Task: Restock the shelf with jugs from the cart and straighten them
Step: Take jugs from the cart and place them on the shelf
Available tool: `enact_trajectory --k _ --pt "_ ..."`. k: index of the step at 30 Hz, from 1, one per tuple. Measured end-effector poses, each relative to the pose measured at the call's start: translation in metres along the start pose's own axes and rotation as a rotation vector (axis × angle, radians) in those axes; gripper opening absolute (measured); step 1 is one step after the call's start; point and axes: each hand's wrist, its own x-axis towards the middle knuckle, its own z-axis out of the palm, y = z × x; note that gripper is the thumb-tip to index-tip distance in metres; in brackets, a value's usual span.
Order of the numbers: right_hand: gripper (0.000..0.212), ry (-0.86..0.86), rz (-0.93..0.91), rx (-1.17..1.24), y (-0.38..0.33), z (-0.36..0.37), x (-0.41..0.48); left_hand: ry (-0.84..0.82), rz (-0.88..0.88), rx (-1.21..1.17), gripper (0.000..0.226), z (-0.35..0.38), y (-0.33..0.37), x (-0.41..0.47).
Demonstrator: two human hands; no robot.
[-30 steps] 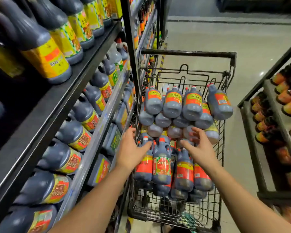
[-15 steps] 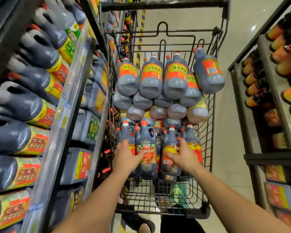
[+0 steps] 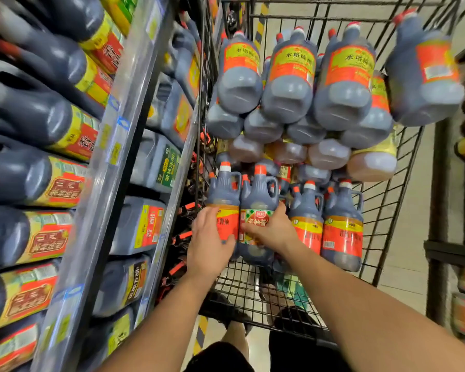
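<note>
A black wire cart (image 3: 392, 210) holds several dark sauce jugs with red caps. Upright jugs stand in its near row; more lie stacked on their sides behind. My left hand (image 3: 208, 245) wraps round the leftmost upright jug (image 3: 224, 194), which has a red and yellow label. My right hand (image 3: 273, 230) grips the jug beside it (image 3: 258, 197), fingers curled over its green and red label. Two more upright jugs (image 3: 342, 221) stand to the right. The shelf (image 3: 102, 167) with rows of jugs runs along the left.
Square jugs (image 3: 159, 162) fill the lower shelf levels on the left. Another shelf unit (image 3: 457, 251) with orange bottles stands on the right. My legs and feet show under the cart's near end. Pale floor lies beyond the cart.
The view has tilted down and closer to the cart. Both hands have slid left: the left one now wraps the leftmost jug and the right one grips the green-labelled jug.
</note>
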Motion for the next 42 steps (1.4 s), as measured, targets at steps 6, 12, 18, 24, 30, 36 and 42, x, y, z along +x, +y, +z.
enact_trajectory --k 6,12,18,24,30,36,42 --pt "0.088 0.061 0.057 0.018 -0.002 0.014 0.009 -0.019 -0.019 0.012 0.068 -0.001 -0.005 0.000" --pt "0.080 0.075 0.075 0.142 0.002 0.006 0.003 -0.051 -0.109 0.053 0.082 0.004 0.005 0.005" --pt "0.103 0.063 -0.038 0.266 0.000 -0.022 -0.019 -0.033 -0.158 0.203 0.091 0.013 0.018 0.016" --pt "0.089 0.122 -0.140 0.230 0.002 -0.068 -0.038 0.054 -0.281 0.371 0.096 0.028 0.030 0.027" --pt "0.089 0.180 -0.175 0.280 0.019 -0.101 -0.050 0.116 -0.339 0.349 0.093 0.037 0.037 0.031" --pt "0.099 0.165 -0.176 0.336 0.030 -0.110 -0.052 0.085 -0.315 0.303 0.099 0.040 0.033 0.033" --pt "0.107 0.156 -0.183 0.316 0.032 -0.109 -0.055 0.078 -0.368 0.242 0.102 0.039 0.032 0.043"
